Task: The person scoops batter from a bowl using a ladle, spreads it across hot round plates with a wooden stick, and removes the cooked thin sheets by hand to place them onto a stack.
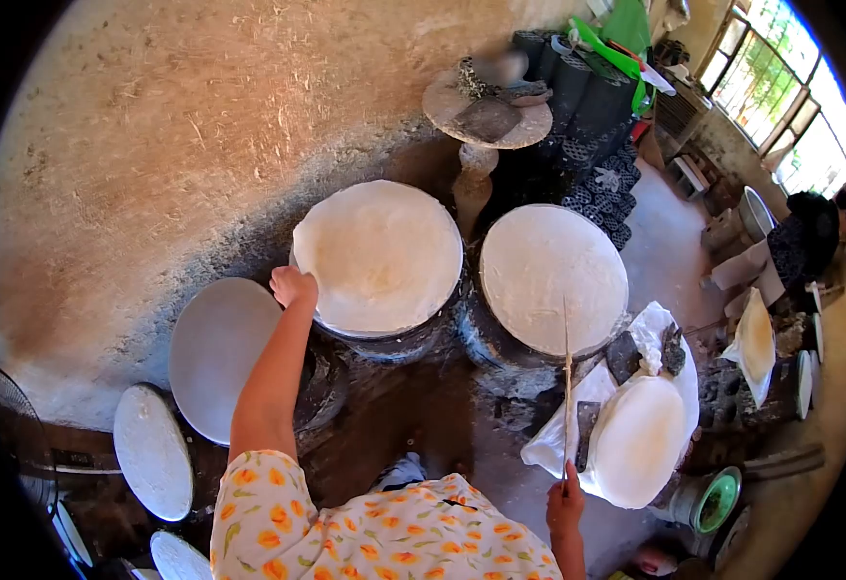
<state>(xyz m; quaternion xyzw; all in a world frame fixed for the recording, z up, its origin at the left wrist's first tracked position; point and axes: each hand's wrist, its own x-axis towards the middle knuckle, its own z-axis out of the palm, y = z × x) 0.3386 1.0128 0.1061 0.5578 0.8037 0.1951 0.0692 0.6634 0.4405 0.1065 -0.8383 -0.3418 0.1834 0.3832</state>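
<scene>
My left hand is closed at the left edge of a thin pale pancake, which covers a round griddle. The back of the hand partly hides the pinched edge. Low on the right, my right hand is wrapped round the lower end of a long thin stick. The stick points up and away, and its narrow tip lies over a second round griddle with a white layer. A stack of white round sheets on white plastic is just right of the stick.
A grey round plate and a white disc stand at left, near a fan. Behind the griddles are a round-topped pedestal and honeycomb briquettes. Another person is at far right, beside a metal pot.
</scene>
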